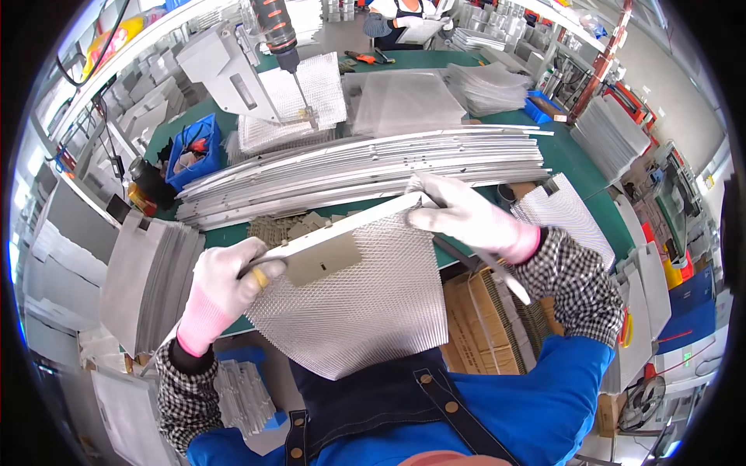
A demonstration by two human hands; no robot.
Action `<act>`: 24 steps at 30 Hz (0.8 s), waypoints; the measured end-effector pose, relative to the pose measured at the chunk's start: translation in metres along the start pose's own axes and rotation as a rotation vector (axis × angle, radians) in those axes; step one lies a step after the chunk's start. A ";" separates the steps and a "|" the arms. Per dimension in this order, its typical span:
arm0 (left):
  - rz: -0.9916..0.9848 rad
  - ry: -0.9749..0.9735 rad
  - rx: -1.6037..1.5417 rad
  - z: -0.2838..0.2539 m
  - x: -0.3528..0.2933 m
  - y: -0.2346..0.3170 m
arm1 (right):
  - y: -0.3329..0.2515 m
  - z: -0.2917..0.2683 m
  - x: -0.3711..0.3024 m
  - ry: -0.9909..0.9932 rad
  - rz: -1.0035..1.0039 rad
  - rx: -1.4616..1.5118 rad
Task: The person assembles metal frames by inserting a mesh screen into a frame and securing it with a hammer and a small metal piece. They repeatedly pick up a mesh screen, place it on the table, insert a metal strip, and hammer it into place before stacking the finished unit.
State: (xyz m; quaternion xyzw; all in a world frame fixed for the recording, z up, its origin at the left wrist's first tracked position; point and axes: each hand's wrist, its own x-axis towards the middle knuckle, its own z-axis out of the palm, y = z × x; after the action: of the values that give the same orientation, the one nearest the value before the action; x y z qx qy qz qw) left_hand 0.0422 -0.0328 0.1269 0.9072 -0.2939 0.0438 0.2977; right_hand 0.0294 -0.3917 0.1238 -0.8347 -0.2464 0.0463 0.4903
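A silvery mesh panel hangs in front of me, with a pale metal strip along its upper edge. A flat grey-brown plate with a small dark slot lies against the mesh just under the strip. My left hand, in a white glove with a pink cuff, is closed on the strip's left end. Gloved the same way, my right hand grips the right end, slightly higher. A slim pale-ended grey piece shows below the right hand; whether that hand holds it is unclear.
Long metal strips are stacked across the green table. Behind them an electric screwdriver hangs over mesh sheets. A blue bin stands left, cardboard boxes below right. Another person works across the table.
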 end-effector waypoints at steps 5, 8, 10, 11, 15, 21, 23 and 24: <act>-0.088 -0.112 -0.028 0.030 0.008 -0.014 | 0.029 0.053 -0.036 0.303 0.346 0.278; -0.101 -0.111 -0.033 0.034 0.016 -0.018 | 0.048 0.077 -0.061 0.300 0.370 0.392; -0.091 -0.083 -0.065 0.037 0.017 -0.022 | 0.064 0.099 -0.081 0.316 0.378 0.455; -0.100 -0.091 -0.051 0.041 0.018 -0.025 | 0.073 0.114 -0.094 0.347 0.422 0.509; -0.183 -0.114 -0.154 0.037 0.012 -0.040 | 0.096 0.162 -0.134 0.365 0.554 0.576; -0.300 -0.235 -0.367 0.000 0.006 -0.054 | 0.115 0.151 -0.132 0.413 0.469 0.548; -0.128 -0.160 -0.335 -0.015 0.008 -0.045 | 0.118 0.148 -0.110 0.511 0.338 0.787; -0.212 -0.208 -0.363 -0.030 0.012 -0.035 | 0.124 0.140 -0.101 0.510 0.285 0.733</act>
State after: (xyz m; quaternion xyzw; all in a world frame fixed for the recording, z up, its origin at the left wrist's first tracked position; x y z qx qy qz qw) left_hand 0.0747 0.0004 0.1363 0.8641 -0.2292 -0.1351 0.4271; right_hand -0.0582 -0.3753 -0.0693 -0.6168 0.0319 -0.0096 0.7864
